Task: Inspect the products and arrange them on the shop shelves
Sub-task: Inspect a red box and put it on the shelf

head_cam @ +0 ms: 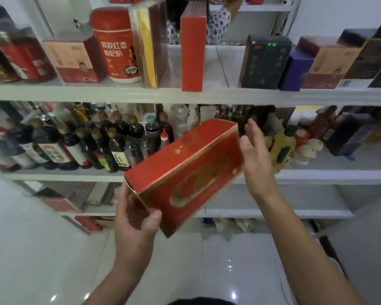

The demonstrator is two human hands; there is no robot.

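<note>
A long red box with gold edges and a gold emblem [185, 172] is tilted in front of the white shelves, its far end raised to the right. My left hand [134, 219] grips its near lower end, thumb on the front face and fingers behind. My right hand [255, 155] is at the box's upper right end with straight fingers, its palm at or just beside the end; contact is unclear. The upper shelf [213, 93] has a gap between an upright red box [193, 51] and a dark green box [265, 62].
The upper shelf also carries a red canister [117, 45], a clear case with a yellow pack [149, 47], and brown and purple boxes at right. The middle shelf [64, 173] is crowded with dark sauce bottles and yellow bottles [282, 146]. Glossy white floor lies below.
</note>
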